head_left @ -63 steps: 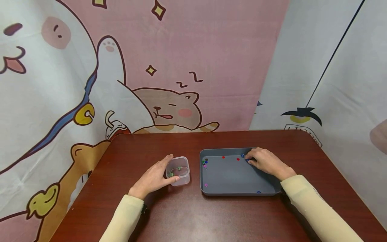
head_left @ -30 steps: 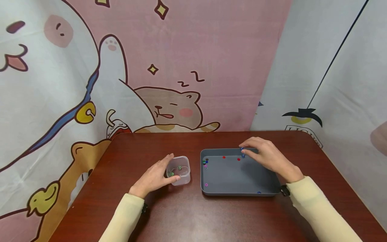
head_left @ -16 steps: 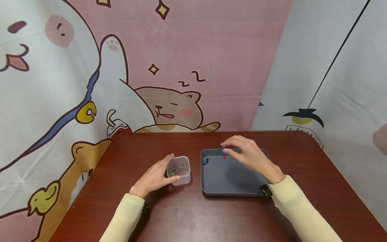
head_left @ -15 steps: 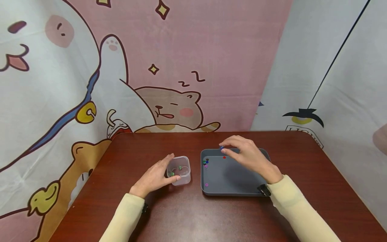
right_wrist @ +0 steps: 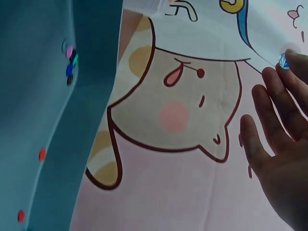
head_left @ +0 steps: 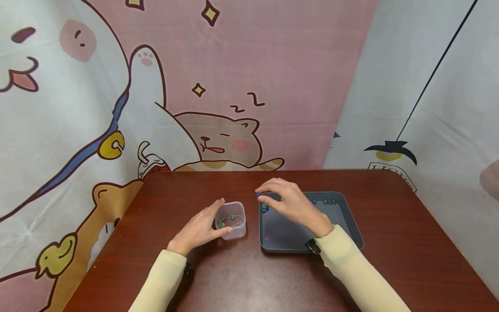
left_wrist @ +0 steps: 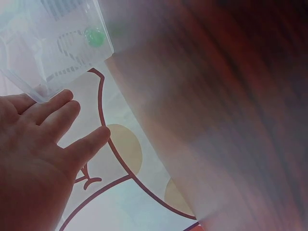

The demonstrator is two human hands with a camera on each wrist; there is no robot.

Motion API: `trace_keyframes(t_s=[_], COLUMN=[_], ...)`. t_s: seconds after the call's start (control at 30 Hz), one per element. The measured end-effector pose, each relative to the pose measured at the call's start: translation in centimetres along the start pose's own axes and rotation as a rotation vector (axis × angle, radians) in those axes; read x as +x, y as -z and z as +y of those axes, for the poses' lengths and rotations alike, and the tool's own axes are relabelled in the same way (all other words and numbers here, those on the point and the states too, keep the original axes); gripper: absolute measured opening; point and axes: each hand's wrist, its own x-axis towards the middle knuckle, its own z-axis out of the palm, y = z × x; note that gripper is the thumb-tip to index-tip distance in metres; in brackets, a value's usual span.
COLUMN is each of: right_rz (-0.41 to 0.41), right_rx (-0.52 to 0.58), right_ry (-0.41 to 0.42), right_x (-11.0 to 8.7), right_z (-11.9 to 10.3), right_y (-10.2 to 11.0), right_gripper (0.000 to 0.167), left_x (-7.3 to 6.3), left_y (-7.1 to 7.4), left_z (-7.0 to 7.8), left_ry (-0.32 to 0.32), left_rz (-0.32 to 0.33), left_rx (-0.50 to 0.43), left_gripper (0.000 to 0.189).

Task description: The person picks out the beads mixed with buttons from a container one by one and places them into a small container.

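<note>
My right hand pinches a small blue faceted bead between thumb and index finger, above the far left corner of the grey tray. Its other fingers are spread in the right wrist view. To the left, my left hand holds a clear plastic container, thumb at the front and fingers along the far left side. Inside the container lies a thin pale cord with a green bead at the back and another green bead at the left.
Along the tray's left side lie a cluster of coloured beads and a pink ring bead. Several blue and dark beads line its far wall. Red beads show in the right wrist view. A printed cloth hangs behind the table.
My right hand picked up a blue bead from the tray's far right, lifted it and carried it left to the far left corner. My left hand and the container have stayed put.
</note>
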Motion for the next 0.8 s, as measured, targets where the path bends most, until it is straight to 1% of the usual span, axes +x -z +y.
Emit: trace_keyframes(t_s=[0.17,0.33,0.57,0.8], right_rz=[-0.005,-0.024,-0.028,-0.093], right_rx=[0.026,0.049,0.048,0.048], right_ry=[0.005,-0.01,0.024,-0.009], right_x=[0.5,1.0,1.6,1.8], right_z=[0.0,-0.2,-0.3,-0.5], right_y=[-1.4,-2.5,-4.2,-6.0], right_gripper=[0.023,0.022,0.02,0.021], left_x=[0.0,0.0,0.0,0.0], left_y=[0.0,0.0,0.1,0.1], left_z=[0.0,0.0,0.0,0.0], left_ry=[0.001,-0.009,-0.014,-0.021], left_rz=[0.002,0.013,0.015,0.013], left_rx=[0.002,0.002,-0.004,-0.002], left_gripper=[0.103,0.103,0.104,0.104])
